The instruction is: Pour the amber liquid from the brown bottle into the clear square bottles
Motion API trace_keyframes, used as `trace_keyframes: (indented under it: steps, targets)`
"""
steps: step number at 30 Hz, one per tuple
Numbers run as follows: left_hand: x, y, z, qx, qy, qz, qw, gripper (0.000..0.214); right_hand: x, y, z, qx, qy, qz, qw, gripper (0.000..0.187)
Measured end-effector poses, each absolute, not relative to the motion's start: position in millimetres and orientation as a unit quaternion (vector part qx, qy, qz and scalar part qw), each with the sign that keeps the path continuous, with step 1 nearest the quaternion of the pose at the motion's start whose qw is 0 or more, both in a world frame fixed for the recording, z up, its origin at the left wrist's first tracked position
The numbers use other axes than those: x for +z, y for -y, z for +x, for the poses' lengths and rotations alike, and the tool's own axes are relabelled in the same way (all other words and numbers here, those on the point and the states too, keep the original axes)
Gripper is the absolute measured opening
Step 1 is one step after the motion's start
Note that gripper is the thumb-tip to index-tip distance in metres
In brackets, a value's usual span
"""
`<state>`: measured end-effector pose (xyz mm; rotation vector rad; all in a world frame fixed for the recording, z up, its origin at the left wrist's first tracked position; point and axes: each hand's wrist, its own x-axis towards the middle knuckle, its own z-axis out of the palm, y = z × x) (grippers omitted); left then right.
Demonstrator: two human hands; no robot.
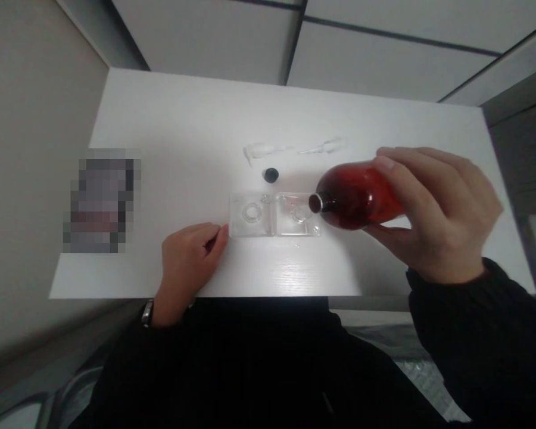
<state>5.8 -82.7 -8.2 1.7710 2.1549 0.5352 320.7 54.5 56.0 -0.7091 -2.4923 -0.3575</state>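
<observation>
We hold red-brown bottle (351, 196) in R hand (438, 214), fingers wrapped round, long axis tilted, neck toward clear tray (240, 221); L hand (190, 262) loosely curled, empty, nearer tray, just beside it.

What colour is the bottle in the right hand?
The bottle is translucent dark red, and it shows best in the head view.

Your glossy dark red bottle (355, 195) has a shiny silver neck ring (320, 204), and it really pops against that white, faintly wood-grained table (196, 137), next to your round black cap (271, 174) and black ribbed sleeve (446, 322).
</observation>
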Motion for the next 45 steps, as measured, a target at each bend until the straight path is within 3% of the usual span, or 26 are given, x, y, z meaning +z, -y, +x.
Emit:
trace_keyframes:
  steps: [8, 13, 20, 26, 28, 32, 37, 45]
  targets:
    - [-15.4, 80.7, 2.6, 0.229, -0.766, 0.582, 0.149, 0.028, 30.3, -18.8, 326.4, 0.042, 0.840, -0.372, 0.394, 0.092]
    - [-17.6, 80.6, -1.2, 0.279, -0.735, 0.588, 0.191, 0.035, -0.2, 9.5, 347.7, 0.175, 0.758, -0.439, 0.449, 0.087]
    - [-25.5, 86.9, -6.7, 0.292, -0.706, 0.612, 0.203, 0.051, -23.2, 40.1, 370.3, 0.255, 0.687, -0.482, 0.480, 0.087]
    - [-31.3, 70.7, -3.1, 0.321, -0.670, 0.641, 0.195, 0.089, -22.7, 33.8, 370.5, 0.260, 0.701, -0.465, 0.475, 0.089]
    - [-24.2, 62.0, 0.1, 0.327, -0.651, 0.661, 0.177, 0.092, -19.7, 27.1, 367.9, 0.255, 0.708, -0.456, 0.475, 0.086]
    - [3.2, 44.6, 9.8, 0.302, -0.593, 0.734, 0.134, 0.070, -15.4, 15.4, 363.0, 0.254, 0.715, -0.449, 0.472, 0.084]
    - [27.3, 25.2, 23.1, 0.230, -0.539, 0.805, 0.099, 0.065, -18.1, 10.9, 360.7, 0.266, 0.707, -0.456, 0.470, 0.086]
    - [33.3, 26.4, 27.2, 0.199, -0.531, 0.822, 0.053, 0.039, -16.9, 13.3, 368.0, 0.222, 0.715, -0.465, 0.473, 0.084]
